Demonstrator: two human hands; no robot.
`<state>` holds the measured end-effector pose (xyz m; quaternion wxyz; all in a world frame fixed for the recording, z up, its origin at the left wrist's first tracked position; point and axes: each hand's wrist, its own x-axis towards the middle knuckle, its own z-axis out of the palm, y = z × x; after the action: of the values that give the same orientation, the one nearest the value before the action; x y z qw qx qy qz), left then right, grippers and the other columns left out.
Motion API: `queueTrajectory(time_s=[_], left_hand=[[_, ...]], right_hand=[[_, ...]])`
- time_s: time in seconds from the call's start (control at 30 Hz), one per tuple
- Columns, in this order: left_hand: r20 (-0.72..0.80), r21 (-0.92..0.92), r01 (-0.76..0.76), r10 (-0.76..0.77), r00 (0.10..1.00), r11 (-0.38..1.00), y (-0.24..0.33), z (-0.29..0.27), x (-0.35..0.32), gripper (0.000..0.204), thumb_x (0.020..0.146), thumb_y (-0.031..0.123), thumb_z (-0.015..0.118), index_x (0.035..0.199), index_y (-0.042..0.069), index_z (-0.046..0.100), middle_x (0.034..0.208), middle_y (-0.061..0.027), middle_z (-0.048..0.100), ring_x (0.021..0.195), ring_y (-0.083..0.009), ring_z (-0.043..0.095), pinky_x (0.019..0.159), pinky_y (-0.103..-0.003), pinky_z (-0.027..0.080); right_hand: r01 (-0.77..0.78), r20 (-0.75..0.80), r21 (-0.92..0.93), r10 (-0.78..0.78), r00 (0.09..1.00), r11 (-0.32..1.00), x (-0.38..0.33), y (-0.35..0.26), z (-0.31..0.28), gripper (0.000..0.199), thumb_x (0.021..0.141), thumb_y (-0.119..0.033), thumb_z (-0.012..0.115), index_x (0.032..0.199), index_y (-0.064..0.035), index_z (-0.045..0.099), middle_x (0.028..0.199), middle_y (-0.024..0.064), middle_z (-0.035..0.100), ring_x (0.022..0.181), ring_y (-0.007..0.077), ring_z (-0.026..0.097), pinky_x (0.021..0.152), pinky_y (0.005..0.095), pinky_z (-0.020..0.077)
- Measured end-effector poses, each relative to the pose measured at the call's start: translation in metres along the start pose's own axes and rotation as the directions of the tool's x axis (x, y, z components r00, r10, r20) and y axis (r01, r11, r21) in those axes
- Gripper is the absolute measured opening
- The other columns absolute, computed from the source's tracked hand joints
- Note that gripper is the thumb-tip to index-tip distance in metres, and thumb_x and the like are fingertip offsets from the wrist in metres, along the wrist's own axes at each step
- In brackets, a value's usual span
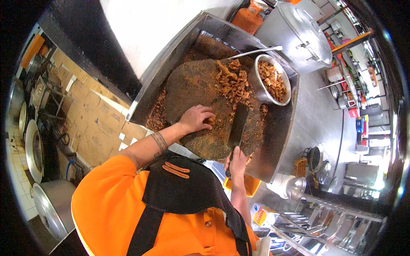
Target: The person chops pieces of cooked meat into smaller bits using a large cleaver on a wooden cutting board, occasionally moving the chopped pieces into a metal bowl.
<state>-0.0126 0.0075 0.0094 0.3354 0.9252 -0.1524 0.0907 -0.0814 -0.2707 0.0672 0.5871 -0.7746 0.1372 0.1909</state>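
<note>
My right hand grips the handle of a cleaver, its broad dark blade lying over the right part of a round, worn chopping block. My left hand rests on the block to the left of the blade, fingers curled in around a small brown piece of meat that is mostly hidden. Beyond the blade, a heap of browned meat pieces covers the far right of the block. Next to the heap, a metal pot holds more chopped meat.
A dark metal tray with raised walls surrounds the block, crumbs scattered inside. A long metal handle lies behind the pot. Outside stand a large lidded stockpot and an orange gas cylinder. Flattened cardboard covers the floor at left.
</note>
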Motion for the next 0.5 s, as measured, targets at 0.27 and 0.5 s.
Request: queueTrajectory(time_s=[0.27, 0.5], left_hand=[[-0.002, -0.093, 0.078, -0.078, 0.997, 0.993, -0.005, 0.007, -0.024, 0.039, 0.091, 0.030, 0.073, 0.123, 0.008, 0.067, 0.125, -0.0130, 0.066, 0.118, -0.0341, 0.061, 0.101, -0.043, 0.051], [-0.009, 0.002, -0.080, 0.080, 0.997, 0.997, -0.012, 0.017, -0.020, 0.032, 0.092, 0.025, 0.071, 0.119, 0.007, 0.070, 0.119, -0.0124, 0.067, 0.112, -0.0336, 0.062, 0.098, -0.043, 0.052]], right_hand=[[0.296, 0.074, -0.074, -0.291, 0.954, 0.952, 0.003, -0.088, 0.050, 0.040, 0.108, -0.036, 0.047, 0.089, -0.0015, 0.055, 0.057, 0.0046, 0.055, 0.044, 0.0157, 0.054, 0.044, 0.0305, 0.0424], [0.131, 0.091, -0.289, -0.110, 0.990, 0.948, 0.076, -0.007, 0.063, 0.042, 0.106, -0.041, 0.050, 0.092, -0.0028, 0.059, 0.061, 0.0115, 0.057, 0.047, 0.0180, 0.057, 0.047, 0.0374, 0.0470]])
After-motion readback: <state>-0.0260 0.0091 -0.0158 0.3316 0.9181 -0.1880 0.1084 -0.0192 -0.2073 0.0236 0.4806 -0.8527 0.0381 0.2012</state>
